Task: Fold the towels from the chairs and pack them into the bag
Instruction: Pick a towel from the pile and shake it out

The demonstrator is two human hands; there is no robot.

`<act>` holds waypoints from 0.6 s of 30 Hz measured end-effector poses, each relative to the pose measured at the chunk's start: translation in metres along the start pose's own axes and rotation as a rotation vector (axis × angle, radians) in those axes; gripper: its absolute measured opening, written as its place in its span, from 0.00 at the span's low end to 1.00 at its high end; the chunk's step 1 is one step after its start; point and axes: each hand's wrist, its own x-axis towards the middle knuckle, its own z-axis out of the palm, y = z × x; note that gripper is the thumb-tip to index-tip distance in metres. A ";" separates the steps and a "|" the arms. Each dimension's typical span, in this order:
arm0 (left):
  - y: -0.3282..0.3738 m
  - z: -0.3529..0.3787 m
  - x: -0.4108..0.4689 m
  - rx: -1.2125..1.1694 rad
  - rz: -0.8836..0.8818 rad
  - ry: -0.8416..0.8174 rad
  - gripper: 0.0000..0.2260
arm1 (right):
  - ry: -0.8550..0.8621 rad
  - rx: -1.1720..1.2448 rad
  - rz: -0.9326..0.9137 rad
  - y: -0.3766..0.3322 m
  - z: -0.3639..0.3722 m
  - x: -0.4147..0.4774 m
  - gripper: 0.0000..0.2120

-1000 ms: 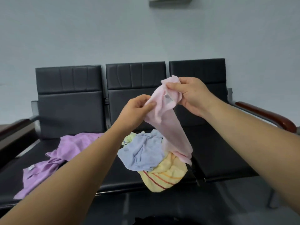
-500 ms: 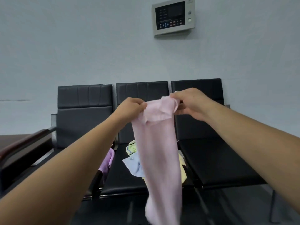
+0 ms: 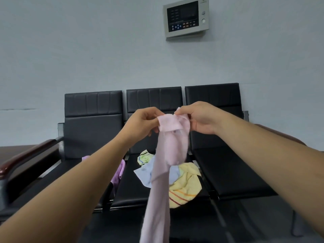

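Fingers [image 3: 155,122] of our left hand [image 3: 142,124] and right hand [image 3: 201,118] pinch the top edge of the pale pink cloth towel [image 3: 171,151], hanging before the black padded middle chair [image 3: 154,99]. Light and floppy, we judge; grip its corners.

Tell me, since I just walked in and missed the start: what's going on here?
A person pinches the top edge of a pink towel with the left hand and right hand; it hangs in front of the black chairs. A blue towel and a yellow striped towel lie heaped on the middle seat, a purple towel on the left one. No bag shows.
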 end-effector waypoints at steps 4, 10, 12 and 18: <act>-0.028 -0.013 0.006 -0.144 -0.232 0.286 0.10 | 0.231 0.035 0.046 0.015 -0.022 0.005 0.09; -0.076 -0.036 -0.002 -0.070 -0.516 0.391 0.09 | 0.422 0.268 0.175 0.055 -0.059 0.011 0.07; -0.089 -0.042 -0.009 -0.046 -0.554 0.348 0.07 | 0.432 0.228 0.188 0.067 -0.065 0.013 0.07; -0.114 -0.047 -0.011 -0.017 -0.650 0.452 0.10 | 0.306 0.044 0.153 0.088 -0.069 0.019 0.08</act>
